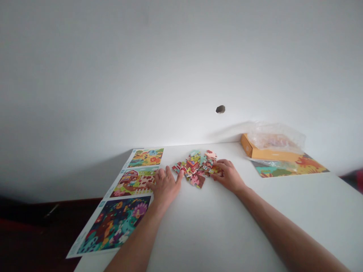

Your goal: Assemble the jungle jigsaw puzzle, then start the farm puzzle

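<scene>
A loose heap of colourful jigsaw puzzle pieces [195,164] lies on the white table between my hands, some overlapping. My left hand [166,185] has its fingers spread, with the thumb at the heap's left edge and the other fingertips by the printed picture sheet [96,216]. At the heap's right side, my right hand [229,176] curls its thumb and fingers around a few puzzle pieces [217,170]. Those pieces are partly hidden by the fingers. The sheet carries three pictures, and my left forearm covers part of the lowest one.
An orange box [272,154] with clear plastic wrap [279,136] on it stands at the back right. Beneath it lies an animal picture board [307,170]. A wall [181,71] with a small hole [220,109] rises behind the table [210,226].
</scene>
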`<state>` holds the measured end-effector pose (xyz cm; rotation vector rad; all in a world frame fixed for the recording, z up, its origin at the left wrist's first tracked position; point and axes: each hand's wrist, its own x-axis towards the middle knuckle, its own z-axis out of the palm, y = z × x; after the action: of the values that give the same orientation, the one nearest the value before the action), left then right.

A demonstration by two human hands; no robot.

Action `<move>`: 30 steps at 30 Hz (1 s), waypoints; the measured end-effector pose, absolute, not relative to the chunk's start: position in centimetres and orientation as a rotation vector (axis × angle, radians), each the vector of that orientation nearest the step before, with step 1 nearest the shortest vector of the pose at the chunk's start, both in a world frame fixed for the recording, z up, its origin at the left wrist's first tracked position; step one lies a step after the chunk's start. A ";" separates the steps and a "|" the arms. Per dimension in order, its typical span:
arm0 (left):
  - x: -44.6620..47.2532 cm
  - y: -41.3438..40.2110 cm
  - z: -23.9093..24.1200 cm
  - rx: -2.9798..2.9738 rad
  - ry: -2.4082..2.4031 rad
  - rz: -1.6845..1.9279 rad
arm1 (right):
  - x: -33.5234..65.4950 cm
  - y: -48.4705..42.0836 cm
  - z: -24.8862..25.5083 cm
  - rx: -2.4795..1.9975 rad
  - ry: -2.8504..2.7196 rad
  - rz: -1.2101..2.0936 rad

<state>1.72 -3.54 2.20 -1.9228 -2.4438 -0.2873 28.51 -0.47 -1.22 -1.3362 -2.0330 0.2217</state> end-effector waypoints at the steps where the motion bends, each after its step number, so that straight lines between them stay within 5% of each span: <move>1: 1.7 -3.5 2.0 -1.921 -2.449 -0.295 | 28.5 -0.5 -1.2 -1.335 -2.033 0.219; 7: 2.3 -4.0 1.1 -1.968 -2.349 -0.405 | 28.7 -0.3 -1.2 -1.305 -2.058 0.219; 15: 3.3 -5.3 1.9 -2.818 -1.451 -0.547 | 28.5 -1.2 0.0 -1.530 -2.135 0.134; 30: 2.2 -3.5 0.0 -2.658 -1.633 -0.697 | 29.8 -0.4 -0.3 -1.422 -1.963 0.353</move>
<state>2.21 -3.48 0.00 -2.6583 -1.6329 -0.6974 29.83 -0.41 -0.34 -1.4218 -1.9631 0.3534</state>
